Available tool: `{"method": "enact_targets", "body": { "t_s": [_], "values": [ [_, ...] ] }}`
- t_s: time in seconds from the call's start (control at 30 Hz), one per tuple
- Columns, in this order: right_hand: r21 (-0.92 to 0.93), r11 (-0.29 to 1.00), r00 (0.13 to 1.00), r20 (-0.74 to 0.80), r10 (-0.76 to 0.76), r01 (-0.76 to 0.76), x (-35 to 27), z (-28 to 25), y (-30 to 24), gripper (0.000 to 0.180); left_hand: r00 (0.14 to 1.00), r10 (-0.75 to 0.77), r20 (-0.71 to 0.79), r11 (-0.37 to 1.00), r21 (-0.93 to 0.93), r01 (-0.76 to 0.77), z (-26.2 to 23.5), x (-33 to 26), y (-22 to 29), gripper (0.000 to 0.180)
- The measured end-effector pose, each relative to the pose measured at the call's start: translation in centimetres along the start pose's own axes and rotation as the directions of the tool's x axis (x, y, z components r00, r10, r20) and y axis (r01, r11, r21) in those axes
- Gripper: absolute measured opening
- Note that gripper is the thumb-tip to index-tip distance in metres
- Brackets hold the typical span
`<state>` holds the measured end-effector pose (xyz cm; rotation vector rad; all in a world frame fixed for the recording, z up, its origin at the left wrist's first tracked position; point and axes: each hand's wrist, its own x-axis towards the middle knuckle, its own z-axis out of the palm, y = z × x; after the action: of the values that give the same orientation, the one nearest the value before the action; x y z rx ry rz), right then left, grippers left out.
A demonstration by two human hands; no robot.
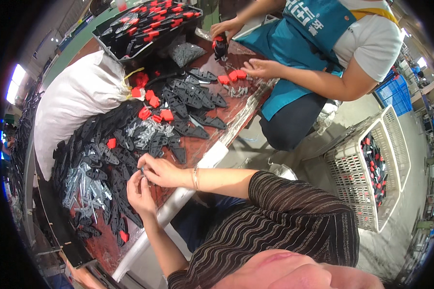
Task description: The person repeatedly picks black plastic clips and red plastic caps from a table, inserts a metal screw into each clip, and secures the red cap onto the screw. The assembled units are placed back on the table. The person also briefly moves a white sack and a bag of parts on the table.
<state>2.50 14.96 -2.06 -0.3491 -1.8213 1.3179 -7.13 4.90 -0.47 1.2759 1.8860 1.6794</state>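
FINGERS: right hand [162, 173] pinches small dark part [142, 170], nearly closed; left hand [141, 195] meets it, fingertips slightly parted, hold unclear | PLACE: 8 o'clock from view centre | HANDLING: I judge it light, stiff; grip by edges.

We list, on the tabletop [196, 146]: strips [85, 192], near left; flat parts [184, 97], right of and behind the strips; fittings [148, 133], among these; sack [77, 108], behind the strips. Beyond the sack: tray [123, 58]. To our right: crate [348, 188], pieces [374, 168] inside.
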Motion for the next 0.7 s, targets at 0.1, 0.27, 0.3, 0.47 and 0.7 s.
{"method": "enact_targets", "body": {
  "t_s": [0.1,0.27,0.3,0.47,0.7],
  "values": [
    [-0.037,0.998,0.996,0.066,0.054,-0.051,0.0,-0.3,-0.5,0.023,0.992,-0.121,0.048,0.993,-0.008,0.121,-0.9,0.1,-0.1,0.014],
    [-0.181,0.975,0.99,0.032,0.138,-0.13,0.4,-0.8,0.2,0.025,0.986,-0.146,-0.084,0.989,-0.05,0.142,-0.4,0.0,-1.2,0.013],
    [-0.232,0.965,0.988,0.054,0.142,-0.126,0.3,-0.6,0.0,0.027,0.986,-0.154,-0.069,0.988,-0.036,0.152,-0.5,-0.1,-1.2,0.014],
    [-0.176,0.984,0.996,0.08,0.05,-0.035,0.4,0.3,0.0,0.014,0.95,-0.267,-0.16,0.963,-0.013,0.269,-0.9,-0.1,-0.2,0.016],
    [-0.214,0.96,0.983,-0.021,0.182,-0.182,0.2,0.5,-0.1,0.014,0.961,-0.242,-0.136,0.959,-0.181,0.216,-0.4,0.3,0.3,0.009]
  ]
}}
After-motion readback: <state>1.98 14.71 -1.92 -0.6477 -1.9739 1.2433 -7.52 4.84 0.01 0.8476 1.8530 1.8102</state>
